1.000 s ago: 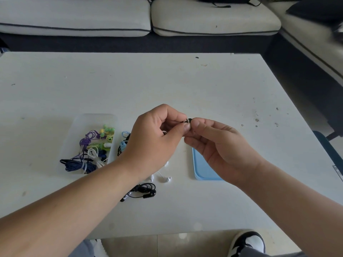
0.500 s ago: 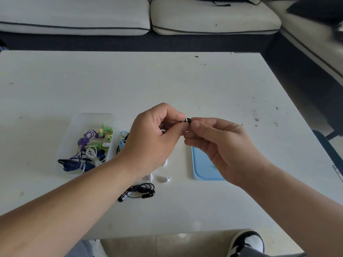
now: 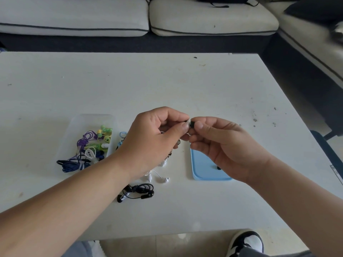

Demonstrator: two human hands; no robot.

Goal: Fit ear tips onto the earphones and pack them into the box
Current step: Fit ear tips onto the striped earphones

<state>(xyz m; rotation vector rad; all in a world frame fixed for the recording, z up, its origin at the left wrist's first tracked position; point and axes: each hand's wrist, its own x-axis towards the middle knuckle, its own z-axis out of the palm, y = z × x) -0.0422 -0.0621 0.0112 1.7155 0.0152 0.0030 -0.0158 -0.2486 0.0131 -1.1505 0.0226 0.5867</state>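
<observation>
We pinch black earbud (image 3: 186, 120) in left hand (image 3: 154, 135), ear tip (image 3: 192, 124) in right hand (image 3: 224, 145), above table (image 3: 185, 86) middle. We line up hole straight, push gently, twist little. Toward left edge sits clear box (image 3: 74, 130).

White table (image 3: 185, 86), scuffed, dotted with dark specks (image 3: 255, 120) toward the far and right edges. Left of middle, 1 clear box (image 3: 87, 123) flat on the top, holding a tangle of purple, green, white and dark blue earphones (image 3: 85, 143). Just beside its right wall, a light blue cord (image 3: 121, 135), mostly hidden. Nearer the front edge, 1 coiled black earphone set (image 3: 138, 191), with white earphones (image 3: 161, 179) just behind it. Right of these, well apart from the box, 1 blue lid (image 3: 204, 167) lying flat.
</observation>
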